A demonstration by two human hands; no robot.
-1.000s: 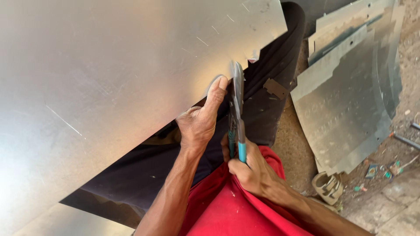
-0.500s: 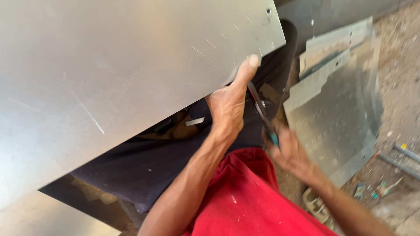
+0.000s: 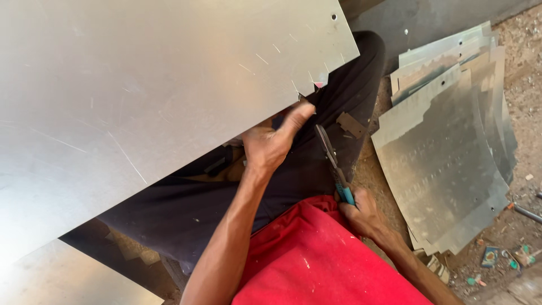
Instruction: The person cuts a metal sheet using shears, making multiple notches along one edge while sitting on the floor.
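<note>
A large shiny metal sheet (image 3: 141, 90) lies across my lap, its lower right edge cut into small notches. My left hand (image 3: 271, 141) grips that edge from below, thumb pointing up toward the notches. My right hand (image 3: 364, 214) holds tin snips (image 3: 333, 161) with blue handles. The blades are closed, point up toward the sheet's notched edge and stay clear of it. A small cut scrap of metal (image 3: 351, 124) rests on my dark trousers beside the snips.
A stack of curved, notched metal sheets (image 3: 451, 152) lies on the dirt floor to the right. Small scraps and bits (image 3: 502, 257) litter the ground at lower right. Another sheet (image 3: 62, 279) lies at lower left. A grey metal panel (image 3: 429, 17) stands at the top.
The snips have come away from the sheet's edge and dropped toward my lap. My left hand shifted along the edge, and the view has swung left.
</note>
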